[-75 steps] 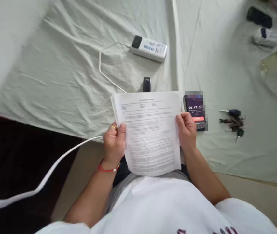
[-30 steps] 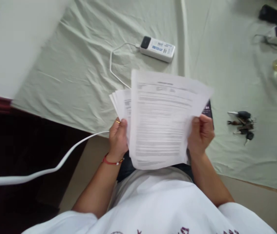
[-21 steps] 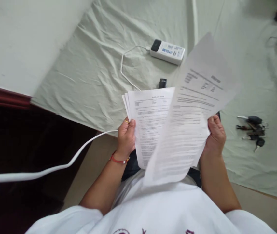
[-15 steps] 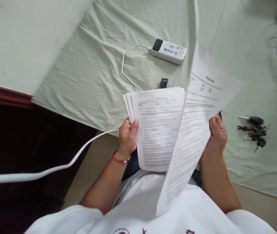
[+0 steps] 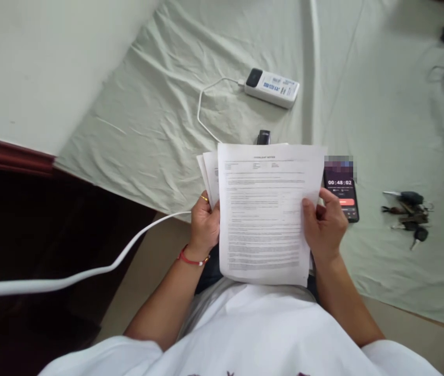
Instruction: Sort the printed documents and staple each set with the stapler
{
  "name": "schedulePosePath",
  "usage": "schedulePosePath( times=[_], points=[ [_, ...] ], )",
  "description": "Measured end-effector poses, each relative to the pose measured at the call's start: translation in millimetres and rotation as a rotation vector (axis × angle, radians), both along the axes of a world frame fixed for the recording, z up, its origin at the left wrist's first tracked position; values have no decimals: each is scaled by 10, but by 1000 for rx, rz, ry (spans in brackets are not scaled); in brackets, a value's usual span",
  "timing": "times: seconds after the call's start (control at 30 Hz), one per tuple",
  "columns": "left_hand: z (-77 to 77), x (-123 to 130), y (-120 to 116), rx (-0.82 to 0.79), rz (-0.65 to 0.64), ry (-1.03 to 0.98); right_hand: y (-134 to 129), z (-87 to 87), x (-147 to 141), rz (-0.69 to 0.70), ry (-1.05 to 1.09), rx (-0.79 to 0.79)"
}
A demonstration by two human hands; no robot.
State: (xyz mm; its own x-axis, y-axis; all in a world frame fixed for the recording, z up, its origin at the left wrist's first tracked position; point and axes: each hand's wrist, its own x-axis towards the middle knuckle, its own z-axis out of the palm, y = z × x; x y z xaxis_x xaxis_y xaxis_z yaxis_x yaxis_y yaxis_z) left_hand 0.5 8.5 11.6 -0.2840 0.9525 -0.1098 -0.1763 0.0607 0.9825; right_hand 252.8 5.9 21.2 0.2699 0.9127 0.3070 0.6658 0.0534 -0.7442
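A printed sheet of paper (image 5: 263, 219) faces me above my lap, its text in small lines under a heading. My right hand (image 5: 326, 222) pinches its right edge, thumb on the front. Fanned papers (image 5: 211, 175) stick out behind it on the left. My left hand (image 5: 205, 222) is closed on the left edge of those papers, thumb partly tucked by the front sheet. A gold ring and a red bracelet (image 5: 193, 258) show on the left hand and wrist. Right behind my right hand lies a phone (image 5: 341, 196) with a timer on its screen.
A pale green cloth (image 5: 159, 104) covers the surface ahead. On it lie a white power bank (image 5: 272, 87) with a cable, a small black object (image 5: 263, 137) and a bunch of keys (image 5: 409, 211). A thick white cable (image 5: 100, 269) crosses from the left.
The sheet that was swung up at the right in my right hand now lies flat over the front of the stack. My right hand has moved left, uncovering the phone.
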Motion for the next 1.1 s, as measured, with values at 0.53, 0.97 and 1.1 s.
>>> schedulePosePath(
  times=[0.53, 0.97, 1.1],
  points=[
    [20, -3, -22, -17, 0, -17, 26, 4, -27, 80, -17, -228],
    [-27, -11, -19, -3, -7, -49, 281, -173, 217, 10, 199, -251],
    [-31, 0, -13, 17, -4, -40, 334, -212, 281, -26, 246, -249]
  ],
)
